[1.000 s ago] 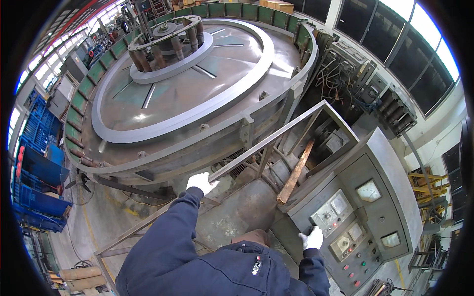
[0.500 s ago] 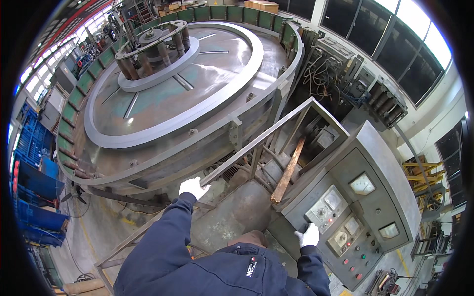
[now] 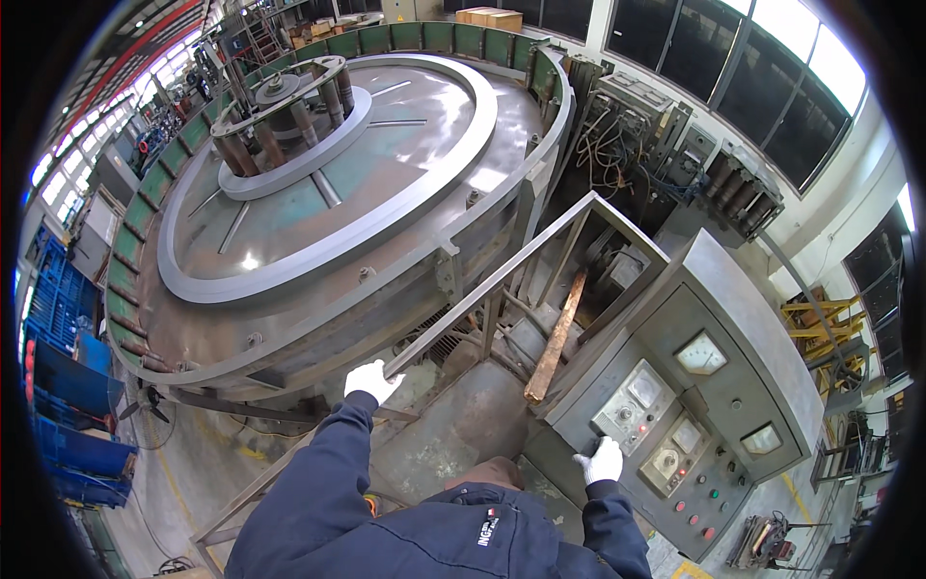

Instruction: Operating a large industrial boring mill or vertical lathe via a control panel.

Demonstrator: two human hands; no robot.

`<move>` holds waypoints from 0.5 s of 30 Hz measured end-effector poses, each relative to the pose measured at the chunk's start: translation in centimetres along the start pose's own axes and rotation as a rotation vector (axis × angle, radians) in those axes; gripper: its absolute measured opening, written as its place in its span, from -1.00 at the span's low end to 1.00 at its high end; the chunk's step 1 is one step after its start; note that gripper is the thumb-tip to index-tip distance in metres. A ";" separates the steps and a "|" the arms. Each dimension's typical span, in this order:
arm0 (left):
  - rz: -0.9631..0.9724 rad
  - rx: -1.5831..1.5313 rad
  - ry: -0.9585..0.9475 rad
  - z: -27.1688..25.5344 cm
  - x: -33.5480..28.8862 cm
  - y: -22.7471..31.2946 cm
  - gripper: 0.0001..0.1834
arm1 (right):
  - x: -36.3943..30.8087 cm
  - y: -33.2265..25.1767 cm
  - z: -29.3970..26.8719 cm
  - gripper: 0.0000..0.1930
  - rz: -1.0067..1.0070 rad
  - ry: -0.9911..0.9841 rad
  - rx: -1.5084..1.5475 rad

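Observation:
My left hand (image 3: 374,383), in a white glove, is closed round the end of a grey metal railing (image 3: 453,323) at the platform's edge. To the right, my right hand (image 3: 603,460), also gloved in white, is at the left part of a grey control console (image 3: 637,502). Its thumb points left and its fingers are curled in; what they hold, if anything, is hidden. Dials, small lit red lamps and red and green buttons (image 3: 715,494) are on the console's face, right of that hand. Beyond the railing lies a large round machine table (image 3: 289,232) bearing a wide grey metal ring (image 3: 352,236).
A worn wooden bar (image 3: 558,333) leans inside the railing, left of the console. A low green wall (image 3: 405,39) runs round the machine table, with upright pillars (image 3: 270,145) at its hub. Blue racks (image 3: 72,425) stand at left; cables (image 3: 603,154) hang from machinery behind the railing.
The whole view has shifted slightly, so the machine table appears lower and further left. Both hands keep their places on the railing and at the console.

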State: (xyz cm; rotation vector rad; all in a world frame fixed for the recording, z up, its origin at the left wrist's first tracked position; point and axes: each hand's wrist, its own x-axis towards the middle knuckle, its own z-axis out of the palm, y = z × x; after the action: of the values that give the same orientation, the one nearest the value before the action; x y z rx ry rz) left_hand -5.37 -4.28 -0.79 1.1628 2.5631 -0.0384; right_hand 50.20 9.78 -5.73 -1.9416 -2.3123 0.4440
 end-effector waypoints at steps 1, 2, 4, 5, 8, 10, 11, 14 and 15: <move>-0.002 0.000 -0.004 0.0 0.0 0.0 -0.23 | -0.1 0.0 0.0 -0.20 -0.001 0.004 0.004; -0.004 0.001 -0.008 0.0 0.0 -0.1 -0.23 | -0.1 0.0 0.0 -0.20 -0.001 0.008 0.008; -0.008 0.001 -0.012 -0.1 -0.1 0.0 -0.24 | 0.0 0.0 0.0 -0.20 -0.006 0.008 0.009; -0.009 0.001 -0.012 -0.1 -0.1 0.0 -0.24 | 0.0 0.0 0.1 -0.21 -0.008 0.009 0.009; -0.009 0.001 -0.016 -0.2 -0.1 0.1 -0.24 | 0.0 0.0 0.0 -0.21 -0.013 0.016 0.012; -0.008 0.004 -0.018 -0.3 -0.1 0.2 -0.25 | 0.0 0.0 0.1 -0.21 -0.001 0.017 0.012; -0.007 0.007 -0.019 -0.4 -0.2 0.3 -0.25 | 0.0 0.1 0.1 -0.21 0.006 0.018 0.012; -0.009 0.010 -0.020 -0.4 -0.2 0.3 -0.24 | 0.0 0.1 0.1 -0.21 -0.012 0.027 0.012; -0.010 0.010 -0.020 -0.4 -0.2 0.2 -0.24 | 0.0 0.1 0.2 -0.21 -0.019 0.025 0.005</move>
State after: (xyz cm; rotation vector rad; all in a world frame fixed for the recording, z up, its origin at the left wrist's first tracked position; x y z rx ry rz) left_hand -5.20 -4.21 -0.32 1.1480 2.5540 -0.0647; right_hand 50.25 9.82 -5.92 -1.9095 -2.3105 0.4216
